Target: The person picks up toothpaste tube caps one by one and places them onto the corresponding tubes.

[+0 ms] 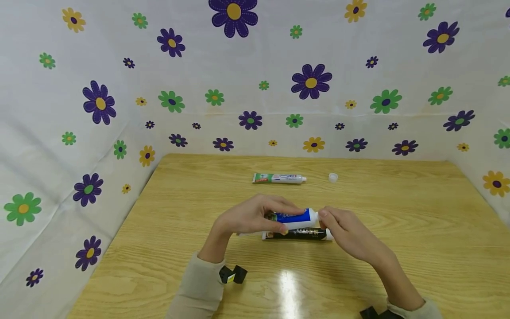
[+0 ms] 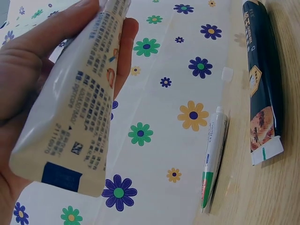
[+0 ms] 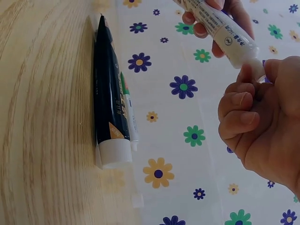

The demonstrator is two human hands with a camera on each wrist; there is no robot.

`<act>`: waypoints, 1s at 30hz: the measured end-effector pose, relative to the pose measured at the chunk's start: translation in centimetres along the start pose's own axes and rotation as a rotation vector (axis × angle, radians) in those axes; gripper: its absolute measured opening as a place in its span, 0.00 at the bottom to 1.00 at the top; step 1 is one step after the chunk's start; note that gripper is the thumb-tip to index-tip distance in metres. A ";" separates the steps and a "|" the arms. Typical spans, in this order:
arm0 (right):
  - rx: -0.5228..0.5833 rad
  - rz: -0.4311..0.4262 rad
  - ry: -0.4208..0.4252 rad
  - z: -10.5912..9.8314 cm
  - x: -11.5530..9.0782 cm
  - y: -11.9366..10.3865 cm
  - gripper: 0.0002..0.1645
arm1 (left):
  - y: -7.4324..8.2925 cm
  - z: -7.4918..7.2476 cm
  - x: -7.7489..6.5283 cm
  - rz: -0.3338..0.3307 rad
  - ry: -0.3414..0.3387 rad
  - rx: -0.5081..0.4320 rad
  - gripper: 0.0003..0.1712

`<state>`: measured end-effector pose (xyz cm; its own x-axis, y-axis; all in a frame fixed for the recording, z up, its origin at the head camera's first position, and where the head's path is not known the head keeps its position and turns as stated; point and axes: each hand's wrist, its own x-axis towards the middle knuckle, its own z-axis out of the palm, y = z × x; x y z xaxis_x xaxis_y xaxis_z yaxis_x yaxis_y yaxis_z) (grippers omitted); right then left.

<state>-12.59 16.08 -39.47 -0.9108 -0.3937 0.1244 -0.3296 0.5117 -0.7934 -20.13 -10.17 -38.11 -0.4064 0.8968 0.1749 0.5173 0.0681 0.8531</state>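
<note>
A blue and white toothpaste tube (image 1: 295, 218) is gripped by my left hand (image 1: 255, 215), thumb on one side and fingers on the other. Its printed white back (image 2: 70, 117) and flat crimped end face the left wrist camera. With thumb and curled forefinger, my right hand (image 3: 267, 117) pinches the small white cap (image 3: 257, 69) at the tube's other end. Both hands hold the tube over a black toothpaste tube (image 1: 296, 234) with a white cap, which lies on the table. The fingers hide much of the pinched cap.
Farther back on the wooden table (image 1: 179, 199) lies a green and white toothpaste tube (image 1: 279, 178), its narrow nozzle pointing right. A loose white cap (image 1: 333, 177) sits to the right of it. A flower-printed cloth (image 1: 271, 57) hangs behind the table and along its sides.
</note>
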 end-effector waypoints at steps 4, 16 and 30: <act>0.030 -0.002 0.020 0.2 0.1 -0.1 0.21 | -0.1 0.0 0.0 0.008 0.007 0.001 0.25; 0.220 -0.040 0.218 1.1 0.2 0.1 0.22 | 0.5 -0.1 -0.3 -0.058 0.118 0.050 0.26; 0.404 -0.109 0.392 -0.1 0.4 1.2 0.26 | 0.3 -1.3 -1.8 -0.131 0.341 0.130 0.18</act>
<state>-13.38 16.67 -40.32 -0.9265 -0.0759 0.3686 -0.3755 0.1217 -0.9188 -20.24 -12.35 -37.53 -0.6913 0.6813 0.2407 0.5265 0.2467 0.8136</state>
